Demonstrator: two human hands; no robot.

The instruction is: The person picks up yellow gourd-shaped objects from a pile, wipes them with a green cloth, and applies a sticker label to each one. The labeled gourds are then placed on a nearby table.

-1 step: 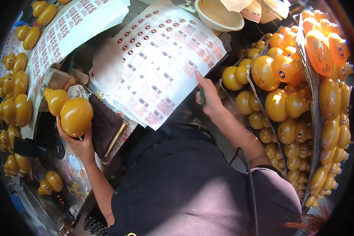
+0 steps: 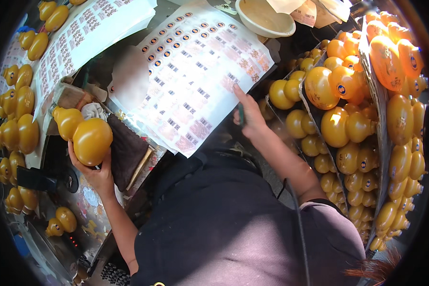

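Observation:
My left hand is closed round the lower bulb of a shiny yellow-orange gourd-shaped bottle, held tilted with its neck toward the upper left. On the right, my right hand rests its index finger on the right edge of a large white transfer sheet. A slim green tool is tucked in the curled fingers of that hand; its tip and kind cannot be made out. Small round emblems and reddish-dark prints cover the sheet in rows, and some patches are bare.
Crates of gourd bottles are stacked at the right. More bottles stand along the left. A cream bowl sits at the back, more printed sheets at the upper left. A dark cloth lies beside the held bottle.
My right hand has slid slightly up and left along the sheet's edge, with the green tool still in it. My left hand and the gourd bottle look unchanged.

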